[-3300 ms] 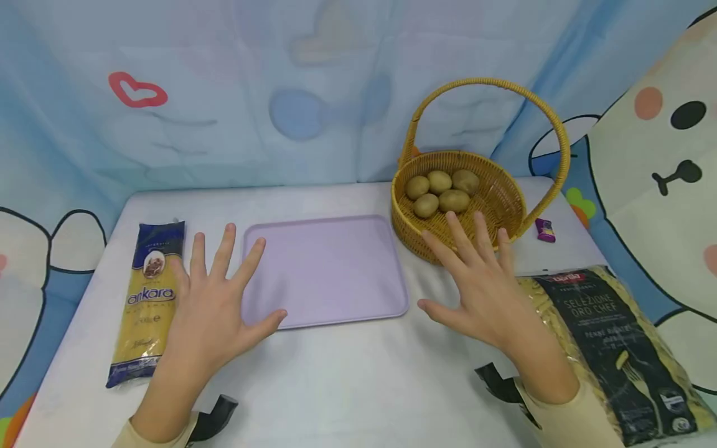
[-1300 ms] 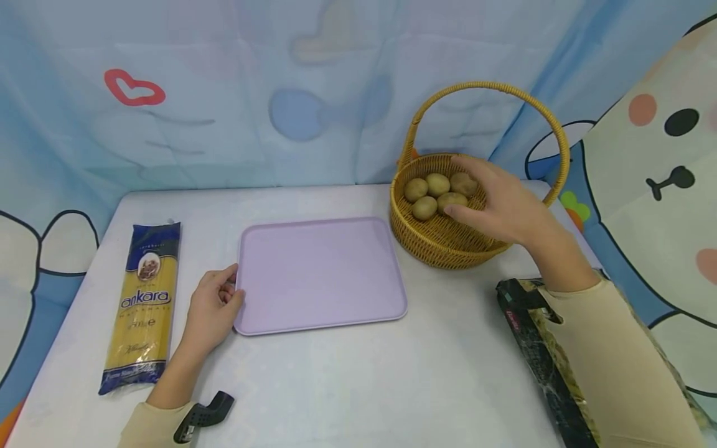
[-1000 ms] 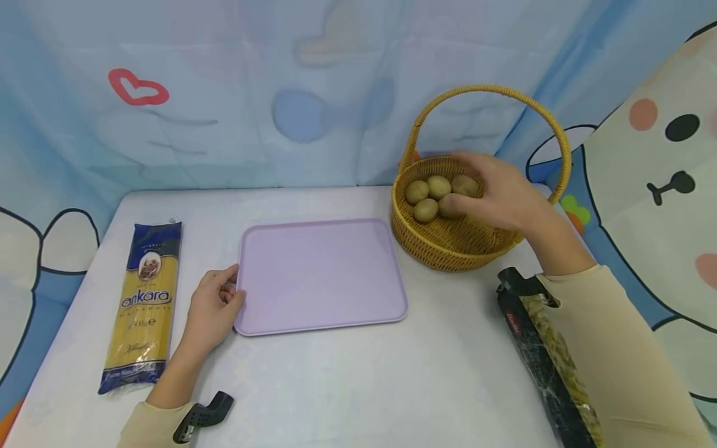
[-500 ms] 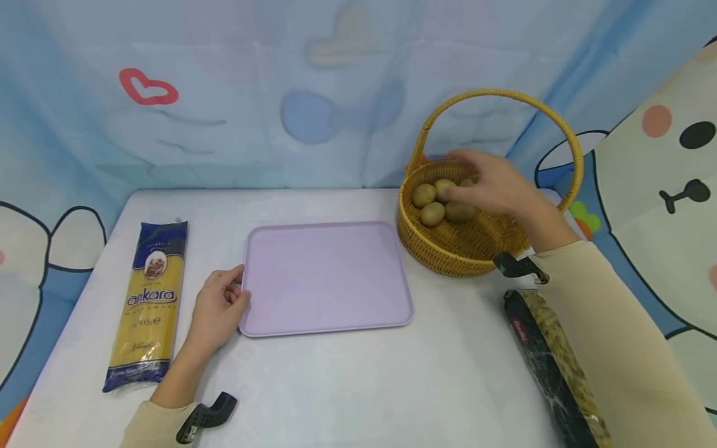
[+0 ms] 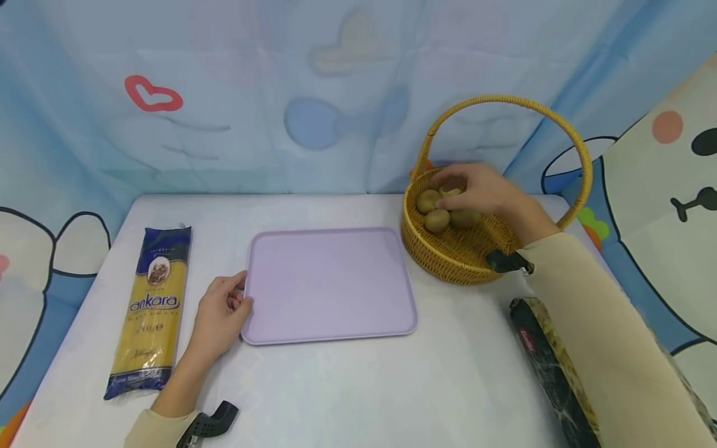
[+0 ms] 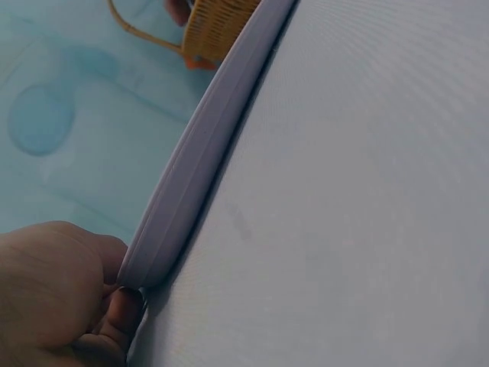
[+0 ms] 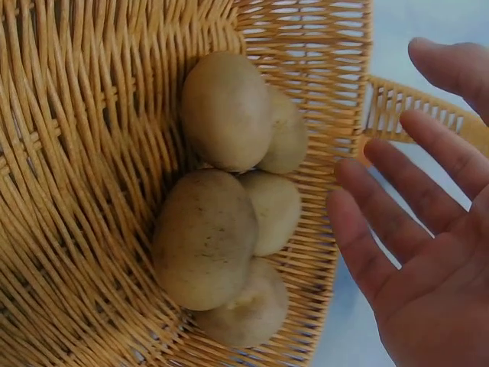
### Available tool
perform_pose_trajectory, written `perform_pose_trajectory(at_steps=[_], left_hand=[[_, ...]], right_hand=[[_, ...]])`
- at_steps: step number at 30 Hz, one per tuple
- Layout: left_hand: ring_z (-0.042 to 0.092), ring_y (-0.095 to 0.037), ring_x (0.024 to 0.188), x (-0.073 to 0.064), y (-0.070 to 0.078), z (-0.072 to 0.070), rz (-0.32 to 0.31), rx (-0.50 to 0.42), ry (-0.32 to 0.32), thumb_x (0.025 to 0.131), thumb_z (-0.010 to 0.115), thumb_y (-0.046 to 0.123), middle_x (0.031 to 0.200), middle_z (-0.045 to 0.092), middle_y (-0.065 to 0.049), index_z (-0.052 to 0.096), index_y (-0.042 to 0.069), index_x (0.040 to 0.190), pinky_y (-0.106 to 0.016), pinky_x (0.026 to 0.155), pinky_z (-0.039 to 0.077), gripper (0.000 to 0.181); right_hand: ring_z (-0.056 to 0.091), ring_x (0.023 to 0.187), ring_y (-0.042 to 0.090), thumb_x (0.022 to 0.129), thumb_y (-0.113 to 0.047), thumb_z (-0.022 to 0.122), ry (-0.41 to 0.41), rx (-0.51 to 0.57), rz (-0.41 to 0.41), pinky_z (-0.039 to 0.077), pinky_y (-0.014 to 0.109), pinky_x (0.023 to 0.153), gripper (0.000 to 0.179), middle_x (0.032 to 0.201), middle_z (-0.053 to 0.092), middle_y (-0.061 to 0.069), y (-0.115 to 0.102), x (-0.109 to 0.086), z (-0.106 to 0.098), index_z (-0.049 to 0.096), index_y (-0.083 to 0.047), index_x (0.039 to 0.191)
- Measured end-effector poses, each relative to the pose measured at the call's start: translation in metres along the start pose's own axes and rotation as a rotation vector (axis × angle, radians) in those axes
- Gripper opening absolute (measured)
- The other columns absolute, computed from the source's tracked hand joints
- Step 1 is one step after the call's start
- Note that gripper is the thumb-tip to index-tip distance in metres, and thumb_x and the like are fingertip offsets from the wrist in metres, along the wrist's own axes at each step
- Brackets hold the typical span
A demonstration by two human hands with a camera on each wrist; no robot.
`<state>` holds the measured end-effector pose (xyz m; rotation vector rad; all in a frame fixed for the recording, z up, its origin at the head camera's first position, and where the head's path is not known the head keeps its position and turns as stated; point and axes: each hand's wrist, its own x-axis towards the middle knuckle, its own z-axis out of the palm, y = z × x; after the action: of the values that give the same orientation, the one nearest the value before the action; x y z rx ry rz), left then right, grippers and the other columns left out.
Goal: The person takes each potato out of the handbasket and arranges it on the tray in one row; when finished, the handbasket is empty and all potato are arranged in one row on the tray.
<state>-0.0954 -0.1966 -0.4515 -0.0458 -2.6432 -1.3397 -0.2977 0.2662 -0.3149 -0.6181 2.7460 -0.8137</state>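
My left hand (image 5: 221,317) pinches the left edge of a lilac tray (image 5: 330,286) between thumb and fingers. In the left wrist view the thumb and fingers (image 6: 114,260) meet at the tray's corner. My right hand (image 5: 482,190) reaches under the handle of a yellow wicker basket (image 5: 442,264), over several potatoes (image 5: 437,220), partly hiding them. The right wrist view shows this hand (image 7: 435,252) palm up to the camera, fingers extended and spread near the basket's rim. The potatoes (image 7: 206,237) lie together in the basket, apart from the fingers in that view.
A bag of ankara spaghetti (image 5: 151,311) lies left of the tray. At the right, a dark bag of penne (image 5: 551,367) lies partly beneath my right sleeve (image 5: 605,330). A blue printed curtain (image 5: 252,124) hangs behind the white table (image 5: 336,392).
Both hands were spread over the table; the left has gone to the tray's edge and pinches it. The right has moved into the basket and lately shifted left over the potatoes.
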Motion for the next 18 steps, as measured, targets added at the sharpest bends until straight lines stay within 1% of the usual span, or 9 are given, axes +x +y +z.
perform_pose_trajectory(at_steps=[6, 10, 14, 18], left_hand=[[0.049, -0.017, 0.080, 0.000, -0.002, 0.001, -0.010, 0.003, -0.001, 0.089, 0.064, 0.000, 0.104, 0.053, -0.009, 0.051, -0.005, 0.137, -0.014, 0.063, 0.042, 0.050], [0.049, -0.017, 0.081, 0.000, -0.002, 0.000, -0.010, 0.008, 0.000, 0.089, 0.064, 0.000, 0.104, 0.053, -0.008, 0.051, -0.004, 0.137, -0.014, 0.063, 0.041, 0.050], [0.049, -0.016, 0.081, -0.001, -0.002, -0.001, -0.005, 0.015, 0.005, 0.089, 0.064, 0.000, 0.104, 0.053, -0.008, 0.051, -0.005, 0.136, -0.014, 0.063, 0.041, 0.050], [0.049, -0.017, 0.081, -0.002, -0.001, -0.002, -0.004, 0.008, 0.005, 0.088, 0.064, -0.001, 0.104, 0.054, -0.009, 0.051, -0.005, 0.136, -0.014, 0.063, 0.041, 0.050]], right_hand=[[0.053, 0.119, 0.035, 0.082, -0.020, 0.078, -0.071, 0.074, 0.027, 0.039, 0.049, 0.101, 0.051, 0.128, 0.059, 0.015, 0.014, 0.005, 0.006, 0.060, -0.004, 0.128], [0.054, 0.119, 0.034, 0.082, -0.020, 0.079, -0.108, 0.076, 0.060, 0.040, 0.048, 0.100, 0.049, 0.126, 0.060, 0.014, 0.018, 0.005, 0.007, 0.062, -0.005, 0.126], [0.056, 0.117, 0.032, 0.082, -0.020, 0.079, -0.148, 0.090, 0.083, 0.045, 0.046, 0.094, 0.045, 0.124, 0.062, 0.013, 0.020, 0.005, 0.010, 0.065, -0.007, 0.122], [0.057, 0.113, 0.030, 0.081, -0.019, 0.079, -0.182, 0.078, 0.081, 0.048, 0.039, 0.086, 0.041, 0.123, 0.062, 0.013, 0.023, 0.007, 0.014, 0.068, -0.008, 0.118]])
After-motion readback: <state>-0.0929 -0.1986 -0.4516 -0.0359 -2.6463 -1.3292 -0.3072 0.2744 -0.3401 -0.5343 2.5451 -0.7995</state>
